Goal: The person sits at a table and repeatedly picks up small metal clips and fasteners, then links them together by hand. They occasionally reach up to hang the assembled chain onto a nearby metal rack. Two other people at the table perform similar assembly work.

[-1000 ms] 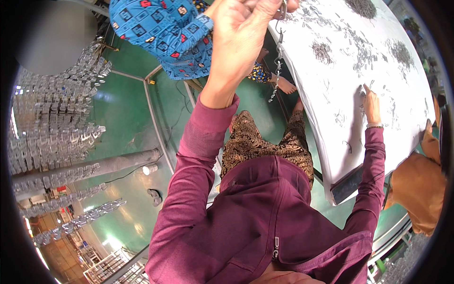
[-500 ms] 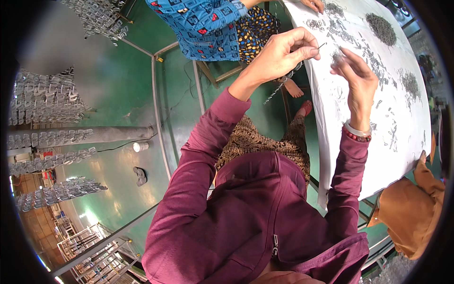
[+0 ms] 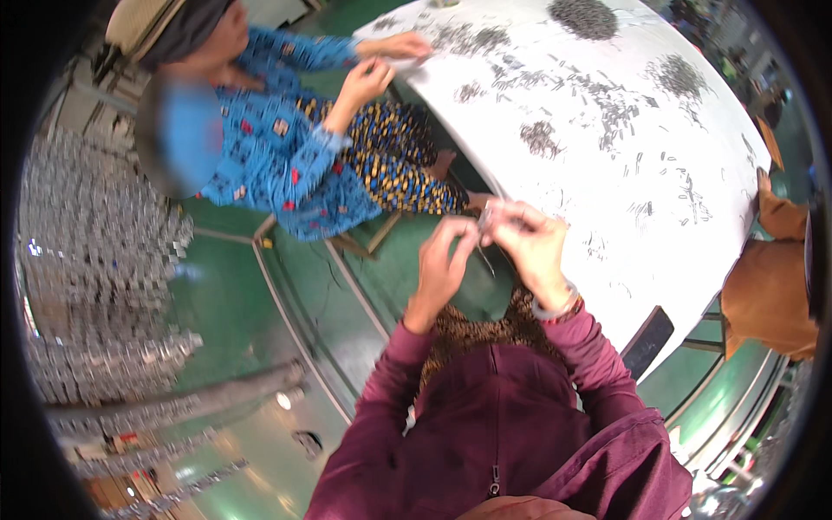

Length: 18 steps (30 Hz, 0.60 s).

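Thin dark metal strand (image 3: 488,262), shiny and kinda blurry up top, hanging just off the table's (image 3: 663,264) left edge. Long axis runs mostly down the view, free end angled slightly tableward. Left hand (image 3: 445,264) and right hand (image 3: 533,251) both have a fingertip grip pinching its top.

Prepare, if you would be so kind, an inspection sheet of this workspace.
Surface: white-covered table, dark pieces scattered over it.
Work things: small shiny piece, a thin strand below it; dark heap at the table's far side.
Clutter: dark rectangular object at the table's near end.
Hands: right hand pinches the small shiny piece; left hand is close against it, grip unclear.
Cables: nothing clearly seen.
Surroundings: co-worker in a blue patterned top beside the table; person in brown at picture right; hanging rows of shiny parts at picture left.
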Each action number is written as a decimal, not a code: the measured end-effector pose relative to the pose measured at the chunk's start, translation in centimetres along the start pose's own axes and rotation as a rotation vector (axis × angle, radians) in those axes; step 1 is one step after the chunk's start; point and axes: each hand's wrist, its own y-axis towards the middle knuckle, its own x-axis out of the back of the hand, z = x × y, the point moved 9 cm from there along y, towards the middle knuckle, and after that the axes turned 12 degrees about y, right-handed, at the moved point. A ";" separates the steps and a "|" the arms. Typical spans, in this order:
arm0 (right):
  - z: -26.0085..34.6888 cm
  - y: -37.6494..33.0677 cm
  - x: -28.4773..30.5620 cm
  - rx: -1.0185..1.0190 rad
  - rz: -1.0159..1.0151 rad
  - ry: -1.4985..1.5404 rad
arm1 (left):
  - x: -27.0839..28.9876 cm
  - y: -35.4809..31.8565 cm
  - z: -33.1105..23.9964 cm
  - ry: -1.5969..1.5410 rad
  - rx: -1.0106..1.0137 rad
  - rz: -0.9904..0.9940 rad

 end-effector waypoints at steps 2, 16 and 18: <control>-0.4 -0.7 0.6 0.010 -0.008 0.006 | -0.8 0.1 2.0 -0.201 0.111 -0.081; -0.2 -3.5 5.0 0.008 -0.052 -0.123 | -23.6 13.4 2.0 0.777 -0.311 0.327; -0.8 -3.9 5.3 -0.027 -0.050 -0.129 | -23.9 12.5 2.8 0.916 -0.313 0.366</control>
